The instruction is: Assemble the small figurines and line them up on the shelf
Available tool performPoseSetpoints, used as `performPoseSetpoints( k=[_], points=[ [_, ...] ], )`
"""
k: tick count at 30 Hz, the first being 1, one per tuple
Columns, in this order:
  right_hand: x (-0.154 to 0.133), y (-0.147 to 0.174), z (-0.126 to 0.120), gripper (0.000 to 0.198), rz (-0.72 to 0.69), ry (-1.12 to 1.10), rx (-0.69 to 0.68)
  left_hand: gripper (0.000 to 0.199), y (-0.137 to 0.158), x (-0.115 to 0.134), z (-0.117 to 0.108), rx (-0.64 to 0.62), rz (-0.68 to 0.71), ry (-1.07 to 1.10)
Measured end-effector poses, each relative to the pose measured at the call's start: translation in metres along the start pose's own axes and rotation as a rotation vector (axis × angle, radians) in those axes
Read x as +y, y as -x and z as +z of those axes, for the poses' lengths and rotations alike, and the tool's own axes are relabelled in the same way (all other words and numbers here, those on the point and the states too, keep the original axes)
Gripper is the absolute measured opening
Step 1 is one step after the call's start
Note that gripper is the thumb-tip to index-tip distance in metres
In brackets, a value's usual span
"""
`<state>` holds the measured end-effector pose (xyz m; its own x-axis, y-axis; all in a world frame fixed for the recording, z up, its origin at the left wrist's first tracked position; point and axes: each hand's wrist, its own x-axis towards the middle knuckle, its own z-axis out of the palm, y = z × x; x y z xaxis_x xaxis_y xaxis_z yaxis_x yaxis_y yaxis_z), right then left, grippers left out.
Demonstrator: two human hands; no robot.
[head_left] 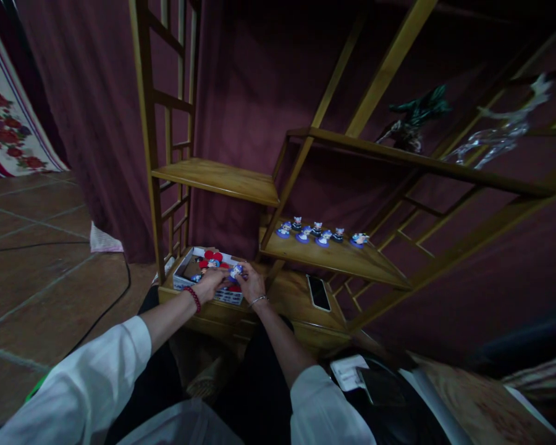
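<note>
Over the white cardboard box (183, 283), a small purple-and-white figurine (236, 272) is between my two hands. My right hand (252, 285) pinches it from the right with thumb and fingers. From the other side, the closed fingers of my left hand (210, 284) meet the figurine's left edge; their tips are partly hidden. Inside the box lie several more figurines, among them one with large red round parts (213, 256). Several purple-and-white figurines (303, 234) and several dark-based ones (317, 228) stand upright on the wooden shelf (352, 262) to the right.
A smartphone (319, 293) lies on the lower wooden board right of the box. Another shelf (217, 177) juts out above the box. A green ornament (419, 111) and a clear deer figure (495, 136) stand higher right. A black cable (115, 303) crosses the floor at left.
</note>
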<state>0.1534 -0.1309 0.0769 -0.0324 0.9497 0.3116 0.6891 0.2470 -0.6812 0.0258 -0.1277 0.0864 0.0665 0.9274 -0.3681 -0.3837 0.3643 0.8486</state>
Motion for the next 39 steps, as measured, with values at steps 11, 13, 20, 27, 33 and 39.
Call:
performPoseSetpoints(
  k=[11,13,20,27,33,39],
  points=[
    [-0.007,0.005,-0.034,0.03,-0.162,0.04,0.025,0.017,0.021,0.012,0.022,-0.045,0.004,-0.017],
    [-0.008,0.006,-0.04,0.029,-0.179,0.086,0.034,0.016,0.023,0.013,0.025,-0.057,-0.002,-0.003],
    [-0.009,0.013,-0.053,0.032,-0.175,0.053,0.042,0.013,0.032,0.013,0.035,-0.113,0.031,-0.022],
    [-0.011,0.02,-0.064,0.044,-0.105,-0.097,0.072,0.016,0.045,0.019,0.049,-0.101,0.03,-0.036],
    [-0.01,0.031,-0.072,0.038,-0.083,-0.095,0.139,0.016,0.053,0.019,0.056,-0.143,0.047,0.006],
    [-0.004,0.038,-0.081,0.033,-0.093,-0.076,0.131,0.017,0.053,0.017,0.065,-0.198,0.038,-0.002]
  ],
)
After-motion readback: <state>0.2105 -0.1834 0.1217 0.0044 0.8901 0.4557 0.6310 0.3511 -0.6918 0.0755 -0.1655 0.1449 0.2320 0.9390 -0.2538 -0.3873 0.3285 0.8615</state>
